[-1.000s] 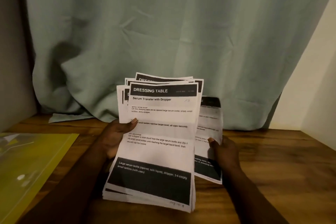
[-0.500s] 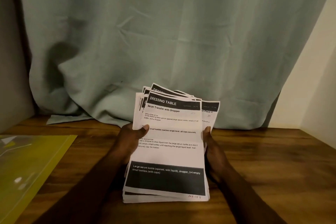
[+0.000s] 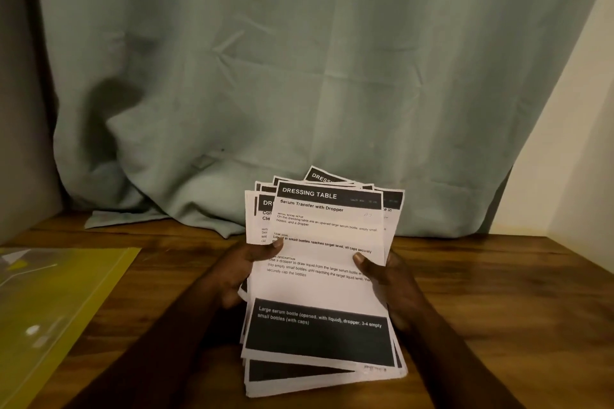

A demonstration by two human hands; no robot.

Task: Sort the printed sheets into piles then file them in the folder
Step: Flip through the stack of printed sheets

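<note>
**Printed sheets, held above table**

A fanned stack of printed sheets [image 3: 320, 279] is held upright, its lower edge at the wooden table [image 3: 498, 292]. It is gripped by the left hand [image 3: 237, 271] and right hand [image 3: 385, 279], thumbs pressed on the top page. A yellow folder [image 3: 59, 305] is laid well apart at left; a green curtain [image 3: 299, 76] is hung behind.

sheets [image 3: 319, 279] centre on table [image 3: 498, 292], folder [image 3: 59, 302] left, curtain [image 3: 299, 76] behind

The printed sheets [image 3: 319, 282] are white with black text, black header bands and black footer blocks lettered white. The folder [image 3: 66, 302] is yellow, perhaps translucent. The curtain [image 3: 299, 76] is plain pale grey-green, the table [image 3: 498, 292] streaked brown wood grain, the wall [image 3: 571, 143] cream.
</note>
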